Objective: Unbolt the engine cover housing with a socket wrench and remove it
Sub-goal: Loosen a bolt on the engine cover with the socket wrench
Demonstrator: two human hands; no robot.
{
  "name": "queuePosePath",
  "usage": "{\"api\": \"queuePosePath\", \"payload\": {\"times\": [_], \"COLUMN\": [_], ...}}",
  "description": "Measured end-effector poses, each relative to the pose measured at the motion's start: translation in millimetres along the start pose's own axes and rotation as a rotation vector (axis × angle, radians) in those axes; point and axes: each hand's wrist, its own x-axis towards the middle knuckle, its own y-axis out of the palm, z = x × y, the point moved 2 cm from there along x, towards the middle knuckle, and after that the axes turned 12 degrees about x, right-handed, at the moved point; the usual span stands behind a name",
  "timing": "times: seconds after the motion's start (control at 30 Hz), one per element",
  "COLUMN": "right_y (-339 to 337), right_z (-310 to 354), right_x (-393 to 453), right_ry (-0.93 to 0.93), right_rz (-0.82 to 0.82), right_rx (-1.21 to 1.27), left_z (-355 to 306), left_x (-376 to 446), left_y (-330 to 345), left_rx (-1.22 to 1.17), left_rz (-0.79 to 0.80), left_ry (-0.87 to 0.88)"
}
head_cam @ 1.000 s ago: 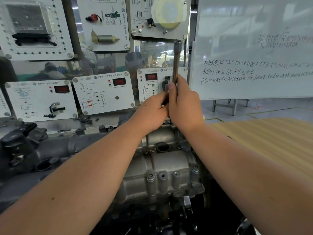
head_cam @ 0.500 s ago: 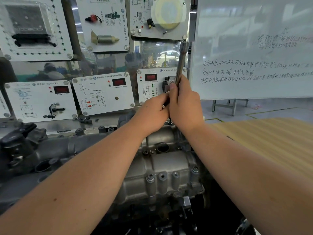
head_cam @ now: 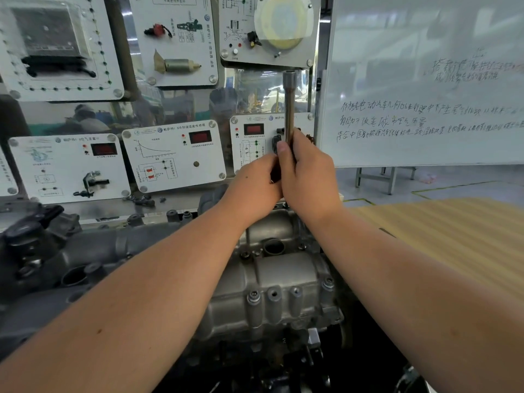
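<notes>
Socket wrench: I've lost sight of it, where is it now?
In the head view, the socket wrench stands upright at centre, gripped by both hands above the engine cover housing's far end, left of the whiteboard.

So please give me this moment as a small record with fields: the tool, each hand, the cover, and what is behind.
tool: socket wrench, handle pointing up, its lower end hidden by the hands
right hand: grips the wrench handle, thumb laid along it
left hand: closed around the wrench just below and beside the right hand
engine cover housing: still on the engine, bolts visible along its near edge
behind: training panels with red displays; whiteboard at right
</notes>
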Motion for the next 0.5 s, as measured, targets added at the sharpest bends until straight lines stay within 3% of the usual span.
{"api": "queuePosePath", "payload": {"times": [0.5], "right_y": [-2.1], "right_z": [2.3], "right_x": [-1.1], "right_ry": [0.012], "right_rz": [0.019], "right_rx": [-0.017], "left_z": [-5.9], "left_x": [-2.3], "left_y": [-4.0], "left_rx": [0.026], "left_rz": [0.005], "left_ry": [0.025]}}
